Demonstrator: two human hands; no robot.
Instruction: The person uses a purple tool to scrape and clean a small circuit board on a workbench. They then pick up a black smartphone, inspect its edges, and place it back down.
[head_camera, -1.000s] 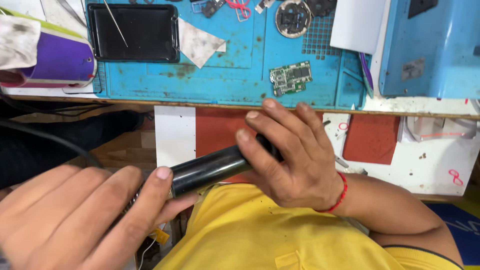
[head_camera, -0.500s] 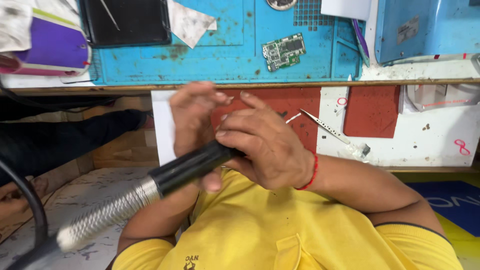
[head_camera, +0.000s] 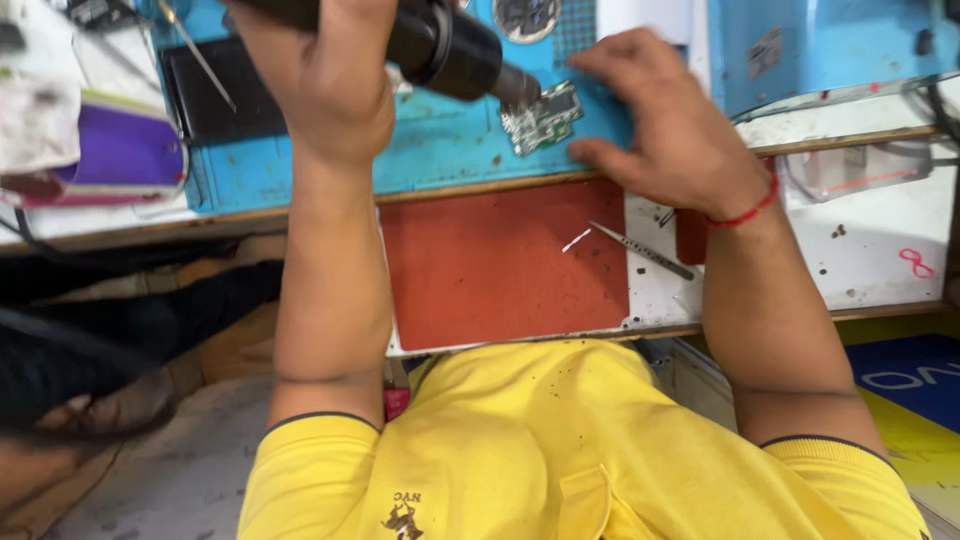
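Head view: left hand (head_camera: 325, 85) wrapped tight round black hot-air tool (head_camera: 440, 40), nozzle just above small circuit board (head_camera: 540, 118) on blue mat (head_camera: 440, 150) of table. Right hand (head_camera: 675, 130) loosely open, fingertips steadying board. Best kept: nozzle off fingers, board pinned flat.

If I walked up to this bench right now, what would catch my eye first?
Probably the black hot-air tool in the left hand, its nozzle aimed down at a small circuit board on the blue mat. The right hand rests beside that board, and metal tweezers lie nearer the person.
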